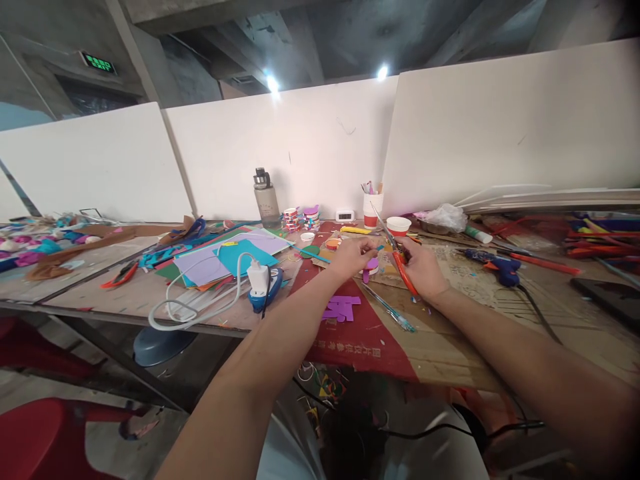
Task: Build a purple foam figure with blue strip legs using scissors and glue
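Note:
My right hand (424, 270) is wrapped round the orange handles of a pair of scissors (403, 270), whose blades point up and away from me. Close to its left, my left hand (354, 257) has its fingers pinched together, with a small blue paper piece (381, 248) at the tips. Left of that hand lies a thin blue strip (313, 253); whether the two are joined is hidden. Beneath the hands sits a small purple-trimmed cup (371, 267). Nearer me are purple paper strips (343, 308) and pens (390, 310) on the cardboard.
Coloured paper sheets (205, 267) and a white charger with its cable (259, 277) lie to the left. A bottle (267, 203), a small clock (345, 216) and a white-and-red cup (399, 225) stand behind. A blue glue gun (503, 270) rests on the right.

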Available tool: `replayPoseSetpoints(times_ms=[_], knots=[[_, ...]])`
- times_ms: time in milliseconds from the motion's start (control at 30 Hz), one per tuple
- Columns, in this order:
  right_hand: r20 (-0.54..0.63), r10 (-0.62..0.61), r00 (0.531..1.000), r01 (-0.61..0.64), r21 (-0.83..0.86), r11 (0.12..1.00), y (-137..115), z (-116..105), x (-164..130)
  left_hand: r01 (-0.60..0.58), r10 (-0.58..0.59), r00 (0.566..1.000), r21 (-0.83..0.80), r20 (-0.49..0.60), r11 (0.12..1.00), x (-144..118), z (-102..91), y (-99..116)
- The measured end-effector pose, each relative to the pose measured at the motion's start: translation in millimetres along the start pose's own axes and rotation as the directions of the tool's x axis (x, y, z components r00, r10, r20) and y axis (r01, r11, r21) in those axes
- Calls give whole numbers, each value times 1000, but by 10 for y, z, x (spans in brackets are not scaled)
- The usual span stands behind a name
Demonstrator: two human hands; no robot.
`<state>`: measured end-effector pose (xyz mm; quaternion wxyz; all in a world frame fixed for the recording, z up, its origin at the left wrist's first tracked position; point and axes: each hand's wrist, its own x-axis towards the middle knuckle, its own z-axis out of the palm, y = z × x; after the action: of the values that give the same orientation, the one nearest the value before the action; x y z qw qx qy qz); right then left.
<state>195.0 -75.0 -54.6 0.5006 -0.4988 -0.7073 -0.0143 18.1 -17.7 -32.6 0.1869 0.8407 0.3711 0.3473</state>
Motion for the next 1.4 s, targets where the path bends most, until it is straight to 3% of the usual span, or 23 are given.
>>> replayPoseSetpoints(times_ms=[200, 300, 433, 533, 667, 867, 1233, 1400], knots=[[27, 12, 1000, -12, -6, 1000, 14, 14, -7, 1, -1, 1000, -25, 26, 1000, -30, 15, 29], [10, 12, 1000, -12, -6, 1000, 26, 24, -8, 10, -7, 1000, -117, 26, 993, -21, 28, 23], [4, 14, 1000, -14, -14, 1000, 33, 29, -4, 119, -145, 989, -403, -36, 907, 35, -43, -48], [30, 22, 999, -21, -22, 1000, 25, 21, -1, 150, -250, 957, -491, -145, 858, 74, -134, -134], [29, 13, 1000, -12, -41, 999, 9, 11, 1, 191, -293, 945, -481, -146, 856, 75, -140, -210], [44, -33, 999, 33, -14, 999, -5, 20, 9, 180, -246, 962, -405, -116, 896, 29, -11, -170], [66, -103, 993, 98, 66, 993, -47, 58, 18, 177, -230, 967, -354, -113, 918, 29, 9, -241], [66, -67, 996, 61, 80, 995, -57, 35, 42, 185, -235, 968, -384, -88, 905, 30, -7, -173]])
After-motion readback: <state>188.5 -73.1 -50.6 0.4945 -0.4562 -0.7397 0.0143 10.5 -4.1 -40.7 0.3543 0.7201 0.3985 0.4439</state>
